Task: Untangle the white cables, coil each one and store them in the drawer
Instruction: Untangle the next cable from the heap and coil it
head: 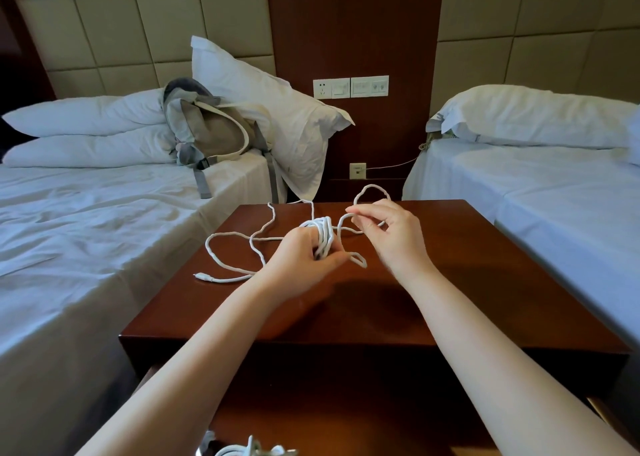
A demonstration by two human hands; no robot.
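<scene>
Nightstand (450, 282) between beds: both hands grip white cable (322, 237).

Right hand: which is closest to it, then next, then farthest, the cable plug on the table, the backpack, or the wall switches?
From the right hand:
1. Wall switches, straight behind it on the wooden panel.
2. Cable plug, at the table's left edge.
3. Backpack, far left on the bed.
The first two are nearly too close to call.

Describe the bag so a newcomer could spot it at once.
Start at the bed left of the wooden nightstand. At its head, a beige and grey backpack leans against the upright white pillow. It is the only non-white thing on that bed.
</scene>
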